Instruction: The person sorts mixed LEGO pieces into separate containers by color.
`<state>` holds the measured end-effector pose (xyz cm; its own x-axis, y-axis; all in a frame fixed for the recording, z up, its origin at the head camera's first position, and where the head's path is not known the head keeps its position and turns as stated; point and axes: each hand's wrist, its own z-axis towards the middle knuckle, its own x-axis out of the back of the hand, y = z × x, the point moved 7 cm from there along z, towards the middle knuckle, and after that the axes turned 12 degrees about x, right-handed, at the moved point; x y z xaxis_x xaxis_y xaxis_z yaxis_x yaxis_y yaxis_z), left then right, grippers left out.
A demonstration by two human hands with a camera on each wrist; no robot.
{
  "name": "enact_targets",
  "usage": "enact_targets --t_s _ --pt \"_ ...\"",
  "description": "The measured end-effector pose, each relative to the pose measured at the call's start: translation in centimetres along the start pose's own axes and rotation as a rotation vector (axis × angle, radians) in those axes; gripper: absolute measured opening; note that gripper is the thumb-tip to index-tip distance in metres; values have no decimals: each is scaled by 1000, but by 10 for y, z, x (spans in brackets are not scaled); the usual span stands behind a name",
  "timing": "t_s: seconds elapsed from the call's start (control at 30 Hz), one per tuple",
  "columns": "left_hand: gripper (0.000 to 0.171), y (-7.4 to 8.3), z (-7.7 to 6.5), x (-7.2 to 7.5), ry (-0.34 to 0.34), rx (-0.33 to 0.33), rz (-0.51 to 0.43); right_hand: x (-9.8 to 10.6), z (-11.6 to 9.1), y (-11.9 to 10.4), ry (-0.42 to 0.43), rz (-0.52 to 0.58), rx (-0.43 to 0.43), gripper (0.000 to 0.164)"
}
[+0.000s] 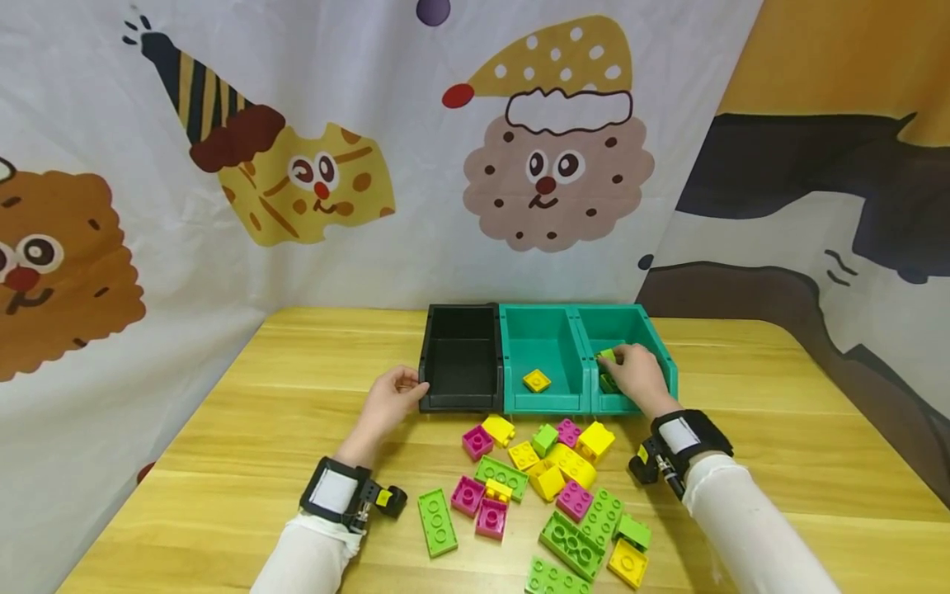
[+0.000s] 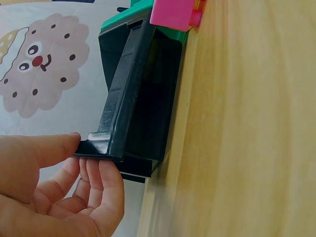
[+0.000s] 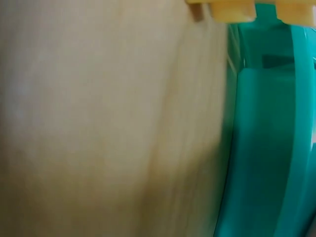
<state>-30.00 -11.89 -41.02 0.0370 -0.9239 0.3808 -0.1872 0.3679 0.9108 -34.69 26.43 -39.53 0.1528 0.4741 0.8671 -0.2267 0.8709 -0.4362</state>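
My left hand (image 1: 392, 402) pinches the front left corner of a black storage bin (image 1: 462, 404). In the left wrist view, the thumb lies over the bin's rim (image 2: 98, 143) and the fingers curl beneath it. Reaching into the right teal bin (image 1: 660, 351), my right hand (image 1: 640, 375) holds a light green toy building block (image 1: 607, 355) by its fingertips. Below that block, more green (image 1: 609, 383) shows inside the same bin, partly hidden by the hand. The right wrist view catches a teal bin's front (image 3: 266, 148), but the hand's fingers are out of sight there.
The middle teal bin (image 1: 545, 338) adjoins the other two and contains a yellow block (image 1: 537, 380). In front lie several loose pink blocks (image 1: 491, 518), yellow blocks (image 1: 596, 441) and green blocks (image 1: 438, 522) on the wooden table (image 1: 245, 445). Behind hangs a printed cloth (image 1: 430, 223).
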Motion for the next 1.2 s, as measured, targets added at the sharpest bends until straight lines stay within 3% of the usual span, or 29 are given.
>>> enact_targets --t_s 0.47,0.8,1.2 --pt "17 2 -2 0 -5 17 -5 -6 0 2 -95 -16 -27 43" --pt "17 1 -2 1 -3 15 -13 0 0 -1 -38 54 81 47" --pt "18 0 -1 0 -5 11 -9 29 -14 -19 65 195 147 41"
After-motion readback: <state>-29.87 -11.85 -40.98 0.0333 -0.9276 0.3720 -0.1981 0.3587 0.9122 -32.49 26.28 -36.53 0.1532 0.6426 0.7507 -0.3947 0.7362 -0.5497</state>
